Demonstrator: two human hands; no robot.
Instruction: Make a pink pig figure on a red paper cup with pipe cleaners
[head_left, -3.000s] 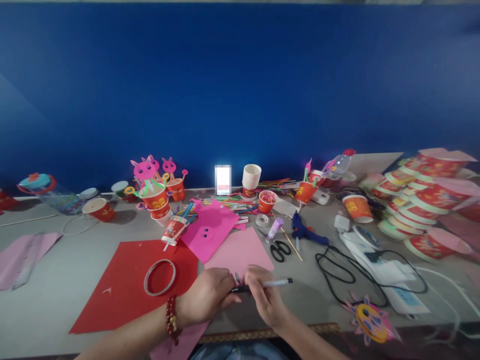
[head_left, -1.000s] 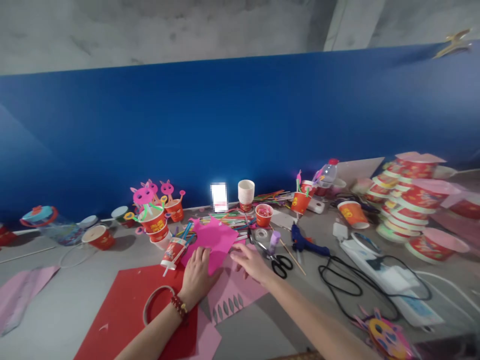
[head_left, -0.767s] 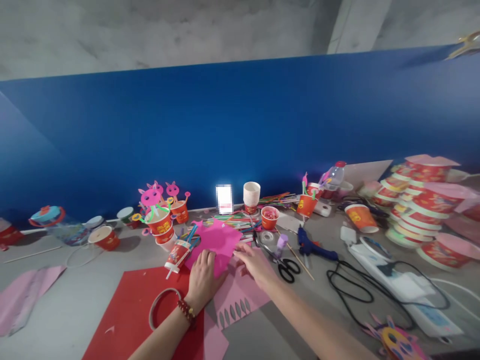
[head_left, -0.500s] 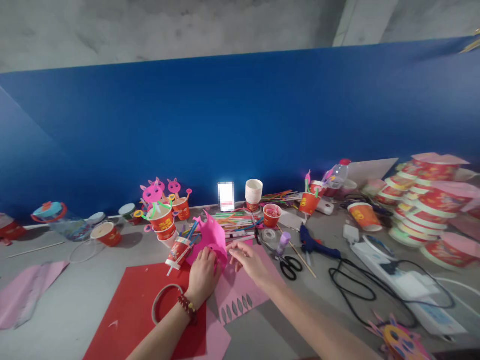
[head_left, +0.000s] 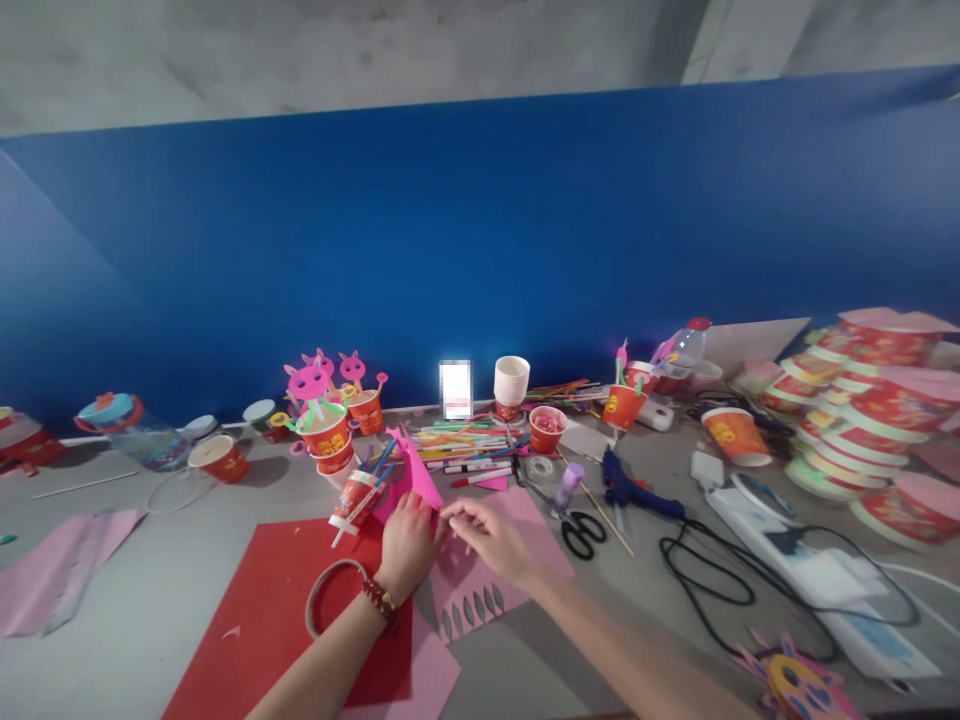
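A bright pink paper piece (head_left: 421,480) with a cut edge stands up at the table's middle. My left hand (head_left: 409,545) has its fingers closed on its lower part. Against the paper's right side is my right hand (head_left: 487,535), its fingers bent and thumb near the fingertips; whether they pinch the paper's edge is too small to tell. Under the hands lie a light pink sheet (head_left: 517,540) with several leaf-shaped holes and a red sheet (head_left: 285,600). A tilted cup of pens (head_left: 356,500) touches the left of the pink paper.
Decorated cups (head_left: 326,435) stand behind on the left. Markers and straws (head_left: 465,440) lie behind the hands. To the right are black scissors (head_left: 583,535), a purple glue stick (head_left: 570,485), a blue glue gun (head_left: 637,490), a power strip (head_left: 825,590) and stacked cups (head_left: 877,400). A tape ring (head_left: 311,600) is at left.
The pink paper has folded or turned down leftward and looks narrower, uncovering markers behind it. My right hand has moved slightly left, closer to my left hand.
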